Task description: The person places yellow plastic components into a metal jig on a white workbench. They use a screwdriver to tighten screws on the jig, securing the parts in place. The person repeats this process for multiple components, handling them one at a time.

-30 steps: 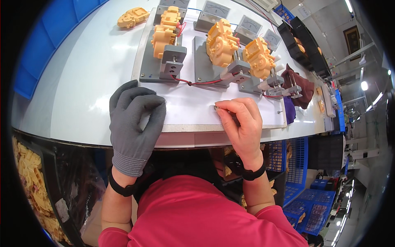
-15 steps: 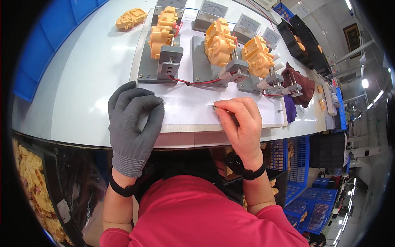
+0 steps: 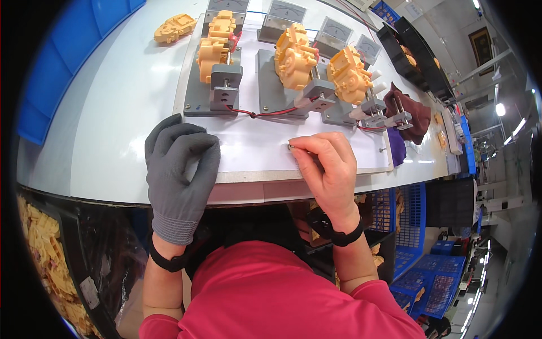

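My left hand (image 3: 182, 169), in a grey knit glove, rests at the near edge of the white board. Its thumb and index finger meet at the tips, and nothing shows between them. Bare and to the right, my right hand (image 3: 329, 165) pinches a tiny dark, shiny piece (image 3: 291, 146) between thumb and index finger; its kind is too small to tell. Beyond my hands, yellow-orange plastic gear housings (image 3: 296, 59) sit on grey fixtures (image 3: 268, 90) with metal pins. A red and black wire (image 3: 254, 115) runs between the fixtures.
Analog meters (image 3: 285, 15) stand behind the fixtures. Another yellow housing (image 3: 174, 28) lies at the far left, near a blue bin (image 3: 62, 68). A maroon cloth (image 3: 415, 116) is at right. Below the table are a box of yellow parts (image 3: 48, 254) and blue crates (image 3: 409, 226).
The bench and both hands appear shifted slightly left in the picture. My right hand keeps its pinch on the tiny piece, and my left hand keeps its pose.
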`<state>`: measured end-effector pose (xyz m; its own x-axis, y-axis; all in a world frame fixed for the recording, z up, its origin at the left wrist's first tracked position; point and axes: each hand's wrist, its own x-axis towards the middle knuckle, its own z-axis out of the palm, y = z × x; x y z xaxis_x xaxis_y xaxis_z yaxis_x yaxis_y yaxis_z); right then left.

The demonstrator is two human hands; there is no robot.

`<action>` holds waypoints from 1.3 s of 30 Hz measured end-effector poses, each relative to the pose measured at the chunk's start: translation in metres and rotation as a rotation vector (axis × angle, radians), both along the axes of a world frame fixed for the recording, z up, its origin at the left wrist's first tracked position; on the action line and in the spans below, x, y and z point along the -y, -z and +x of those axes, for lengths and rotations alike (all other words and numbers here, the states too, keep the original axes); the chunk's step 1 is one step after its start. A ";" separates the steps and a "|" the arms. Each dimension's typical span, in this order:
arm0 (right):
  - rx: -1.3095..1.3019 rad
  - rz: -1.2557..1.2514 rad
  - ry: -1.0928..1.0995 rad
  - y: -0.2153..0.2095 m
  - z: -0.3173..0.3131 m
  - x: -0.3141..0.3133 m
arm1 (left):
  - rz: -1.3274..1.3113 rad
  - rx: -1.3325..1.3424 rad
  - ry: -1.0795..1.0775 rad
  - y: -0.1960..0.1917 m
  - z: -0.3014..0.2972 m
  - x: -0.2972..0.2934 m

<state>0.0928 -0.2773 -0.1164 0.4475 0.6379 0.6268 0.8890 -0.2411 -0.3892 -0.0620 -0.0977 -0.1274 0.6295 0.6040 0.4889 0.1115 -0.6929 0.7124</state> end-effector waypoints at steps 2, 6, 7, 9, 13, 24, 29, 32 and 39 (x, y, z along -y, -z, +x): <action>0.012 0.001 -0.005 -0.001 0.000 0.000 | 0.011 0.001 0.002 0.000 0.000 0.000; 0.012 0.000 -0.006 -0.001 0.000 -0.001 | 0.009 -0.004 -0.009 -0.001 0.000 0.001; 0.012 -0.001 -0.007 -0.001 0.000 -0.001 | 0.017 -0.005 -0.008 -0.001 0.000 0.001; 0.012 -0.001 -0.006 -0.001 0.000 0.000 | 0.033 -0.008 -0.004 0.000 0.000 0.000; -0.040 0.007 -0.032 -0.003 0.001 0.003 | 0.033 -0.009 -0.007 -0.001 0.000 0.001; -0.417 0.333 0.170 -0.036 0.036 0.064 | 0.012 -0.003 0.002 -0.002 0.000 0.000; -0.435 0.278 0.151 -0.021 0.051 0.066 | 0.008 0.004 0.008 0.000 0.000 0.000; -0.443 0.220 0.186 -0.016 0.053 0.074 | 0.004 -0.002 0.015 0.000 0.001 -0.002; -0.272 -0.192 0.129 -0.028 0.039 0.072 | -0.008 -0.014 0.002 0.000 0.000 -0.001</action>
